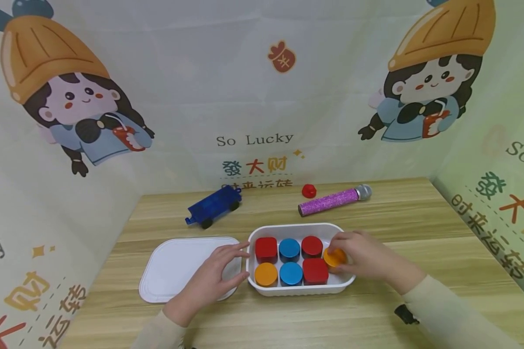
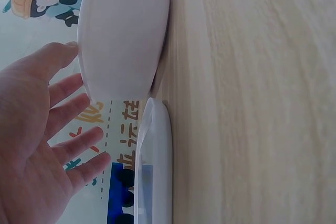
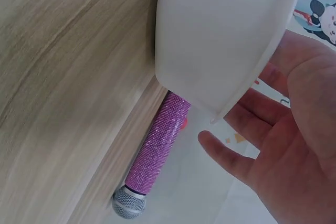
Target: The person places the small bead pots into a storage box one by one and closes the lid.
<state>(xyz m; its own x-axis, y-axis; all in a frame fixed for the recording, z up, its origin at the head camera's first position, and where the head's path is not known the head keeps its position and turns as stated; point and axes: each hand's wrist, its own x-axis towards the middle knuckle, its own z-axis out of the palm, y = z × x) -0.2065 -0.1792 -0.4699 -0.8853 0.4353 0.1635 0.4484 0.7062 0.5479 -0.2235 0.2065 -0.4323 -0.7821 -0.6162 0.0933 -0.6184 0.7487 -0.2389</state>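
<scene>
A white oblong box [image 1: 301, 292] stands on the table with several small pieces in it. Its pieces have flat coloured tops: red squares [image 1: 266, 249], a red round one [image 1: 312, 246], blue round ones [image 1: 289, 250] and an orange round one [image 1: 266, 275] at the left. My right hand [image 1: 361, 254] reaches over the box's right end and pinches another orange round piece [image 1: 333, 258] between thumb and fingers. The box wall [image 3: 220, 40] hides those fingertips in the right wrist view. At the left end, my left hand [image 1: 214, 274] touches the box rim with relaxed, spread fingers.
A white lid [image 1: 179, 266] lies left of the box, partly under my left hand. Behind stand a blue toy wagon [image 1: 216, 206], a small red piece [image 1: 308, 191] and a glittery purple microphone [image 1: 332, 201]. Printed cloth [image 1: 253, 97] closes the back and sides.
</scene>
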